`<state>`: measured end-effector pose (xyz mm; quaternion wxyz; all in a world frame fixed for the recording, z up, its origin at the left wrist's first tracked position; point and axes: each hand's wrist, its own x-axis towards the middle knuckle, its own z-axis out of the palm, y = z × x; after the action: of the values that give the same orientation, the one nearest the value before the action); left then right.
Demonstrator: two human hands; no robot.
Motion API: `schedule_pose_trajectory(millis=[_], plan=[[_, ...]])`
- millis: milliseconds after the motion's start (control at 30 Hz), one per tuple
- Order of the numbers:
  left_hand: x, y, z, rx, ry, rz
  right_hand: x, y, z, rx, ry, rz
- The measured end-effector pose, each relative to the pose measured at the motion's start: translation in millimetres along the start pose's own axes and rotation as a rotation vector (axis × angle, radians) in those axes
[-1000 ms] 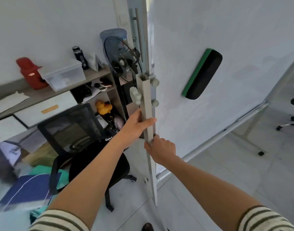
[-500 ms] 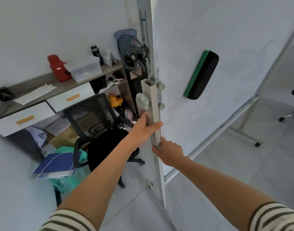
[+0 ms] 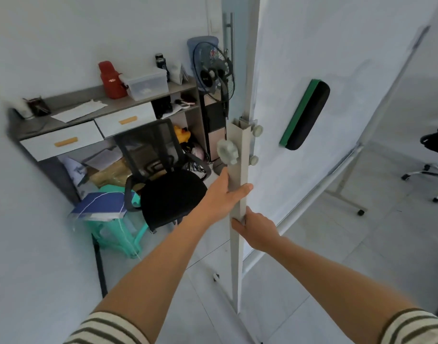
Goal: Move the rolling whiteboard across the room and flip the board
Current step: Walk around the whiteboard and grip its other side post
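The rolling whiteboard (image 3: 342, 45) fills the upper right, its white face turned toward me and slanting away to the right. Its grey upright post (image 3: 239, 155) stands in the middle of the view, with a large knob (image 3: 227, 152) on its left side. My left hand (image 3: 225, 194) is wrapped around the post just below the knob. My right hand (image 3: 256, 229) grips the same post a little lower. A black and green eraser (image 3: 304, 115) sticks to the board face. The board's marker tray rail (image 3: 319, 192) runs down toward the post.
A black mesh office chair (image 3: 163, 177) stands close to the left of the post. Behind it are a desk with drawers (image 3: 88, 130), a standing fan (image 3: 214, 70) and a green stool (image 3: 118, 232) with a blue folder. Another chair's wheeled base (image 3: 429, 175) is at right. A white wall (image 3: 26, 219) is near left.
The view has swung right to left across the room: the desk, chair and fan have shifted rightward and farther off, and a near wall has come in at left. Both hands keep their grip.
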<state>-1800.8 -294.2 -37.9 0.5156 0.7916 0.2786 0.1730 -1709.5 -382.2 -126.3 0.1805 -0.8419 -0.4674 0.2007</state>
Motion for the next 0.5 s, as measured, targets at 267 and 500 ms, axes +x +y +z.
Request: schedule_pose_trajectory(millis=[267,500], plan=[[-126.9,18.6,40.7,-0.031,0.229,-0.103,-109.7,-2.0,20.9,-0.004,-0.042,-0.191],[-239.3,32.4,73.6,-0.085,0.386,-0.181,-209.1,-7.2,45.2,0.000,-0.079,-0.290]])
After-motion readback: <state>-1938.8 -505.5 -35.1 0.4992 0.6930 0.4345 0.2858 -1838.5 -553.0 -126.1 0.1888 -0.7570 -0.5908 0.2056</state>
